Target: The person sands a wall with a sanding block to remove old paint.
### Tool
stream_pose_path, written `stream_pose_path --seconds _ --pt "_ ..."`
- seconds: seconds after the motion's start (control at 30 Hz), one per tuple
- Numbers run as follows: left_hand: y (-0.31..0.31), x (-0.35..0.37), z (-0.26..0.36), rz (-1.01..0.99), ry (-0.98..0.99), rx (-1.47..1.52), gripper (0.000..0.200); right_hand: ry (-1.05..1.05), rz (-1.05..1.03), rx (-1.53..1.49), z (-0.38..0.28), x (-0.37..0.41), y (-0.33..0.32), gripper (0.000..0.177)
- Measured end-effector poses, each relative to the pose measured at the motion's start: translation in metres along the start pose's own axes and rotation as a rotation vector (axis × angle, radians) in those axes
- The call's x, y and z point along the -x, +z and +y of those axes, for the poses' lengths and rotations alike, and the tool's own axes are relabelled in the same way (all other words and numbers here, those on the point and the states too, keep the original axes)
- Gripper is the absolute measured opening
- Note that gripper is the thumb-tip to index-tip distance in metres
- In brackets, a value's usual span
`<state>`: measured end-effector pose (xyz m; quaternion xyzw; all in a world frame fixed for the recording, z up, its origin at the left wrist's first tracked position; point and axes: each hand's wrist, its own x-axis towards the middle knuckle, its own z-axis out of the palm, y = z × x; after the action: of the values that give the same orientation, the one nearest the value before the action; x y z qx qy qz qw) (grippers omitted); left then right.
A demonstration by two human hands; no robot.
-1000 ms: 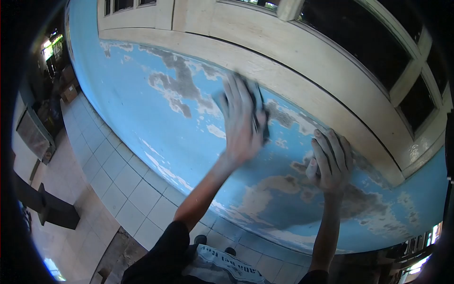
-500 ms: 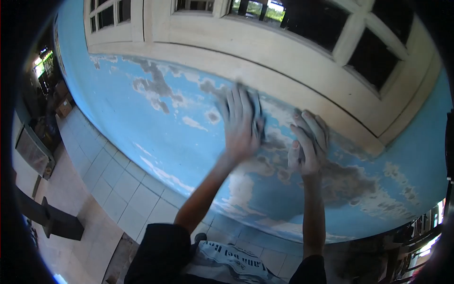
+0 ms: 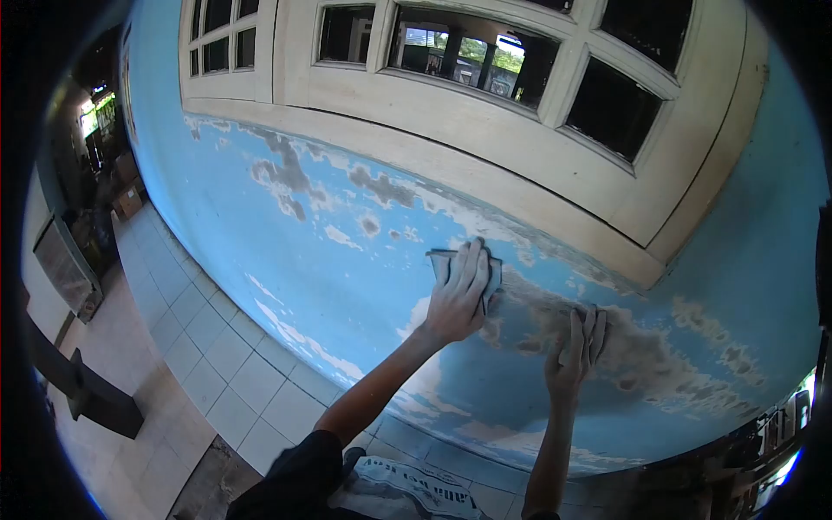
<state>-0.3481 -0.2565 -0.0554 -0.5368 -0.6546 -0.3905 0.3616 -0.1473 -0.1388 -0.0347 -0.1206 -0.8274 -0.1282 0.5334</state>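
A blue wall (image 3: 347, 269) with grey and white worn patches fills the middle of the view, below a window. My left hand (image 3: 461, 295) presses a folded sheet of dark grey sandpaper (image 3: 495, 276) flat against it, the sheet's edges sticking out on both sides of my fingers. Lower and to the right, my right hand (image 3: 575, 351) rests its fingers on a large grey patch (image 3: 637, 342). Those fingers look dusty and slightly bent, with nothing visible held in them.
Above my hands is the cream window frame (image 3: 485, 143) with glass panes, its lower edge jutting over the wall. Pale tiles (image 3: 234, 364) run along the wall's foot. A dark post-like object (image 3: 104, 394) stands at lower left, with a cardboard box (image 3: 128, 203) farther back.
Both hands have come down the wall, away from the window's lower edge. My left hand has also shifted slightly right. The head view has shifted, showing more of the window.
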Motion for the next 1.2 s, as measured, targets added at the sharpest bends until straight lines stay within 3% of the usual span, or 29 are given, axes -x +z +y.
stream_pose_path --seconds 0.1,0.23,0.3,0.37,0.43,0.5,0.53,0.6,0.83,0.87,0.97,1.03,1.1,1.13,1.2 --pt "-0.012 -0.031 0.000 0.116 0.029 0.021 0.067 -0.048 0.024 0.117 0.020 -0.001 -0.006 0.034" --pt "-0.016 -0.054 0.015 0.256 -0.097 0.038 0.069 -0.118 0.097 0.265 0.048 -0.005 -0.003 0.032" --pt "0.007 -0.017 0.026 0.214 -0.077 0.031 0.068 -0.167 0.121 0.285 0.057 -0.006 -0.001 0.032" --pt "0.025 0.021 0.034 -0.005 -0.077 0.092 0.066 -0.121 0.111 0.224 0.053 -0.004 -0.002 0.032" --pt "0.029 0.017 0.036 0.011 -0.075 0.102 0.065 -0.107 0.132 0.219 0.053 -0.003 -0.001 0.032" --pt "0.015 -0.016 0.043 0.179 -0.172 0.066 0.065 -0.098 0.140 0.203 0.054 -0.001 -0.002 0.031" --pt "0.005 -0.035 0.043 0.171 -0.178 0.072 0.065 -0.092 0.157 0.184 0.054 0.000 -0.002 0.032" --pt "-0.007 -0.072 0.042 0.303 -0.085 0.024 0.065 -0.083 0.182 0.173 0.057 -0.002 0.000 0.034" --pt "0.041 -0.024 0.079 0.156 -0.038 0.031 0.066 -0.031 0.362 0.018 0.056 0.001 -0.001 0.036" --pt "0.035 -0.041 0.085 0.246 -0.027 0.056 0.065 0.015 0.423 -0.039 0.056 0.000 -0.003 0.035" --pt "0.008 -0.100 0.106 0.209 0.000 0.089 0.064 0.017 0.459 -0.055 0.059 0.004 -0.001 0.038" --pt "0.014 -0.099 0.122 0.207 -0.033 0.025 0.063 0.016 0.458 -0.066 0.059 0.004 -0.004 0.038" --pt "0.036 -0.062 0.126 0.015 0.099 -0.042 0.065 0.004 0.474 -0.090 0.061 0.003 -0.003 0.038" --pt "0.045 -0.047 0.125 0.026 0.100 -0.062 0.065 0.017 0.465 -0.095 0.064 0.005 -0.003 0.038" --pt "0.059 -0.026 0.120 -0.141 0.171 0.068 0.067 0.030 0.463 -0.111 0.063 0.009 -0.005 0.037"
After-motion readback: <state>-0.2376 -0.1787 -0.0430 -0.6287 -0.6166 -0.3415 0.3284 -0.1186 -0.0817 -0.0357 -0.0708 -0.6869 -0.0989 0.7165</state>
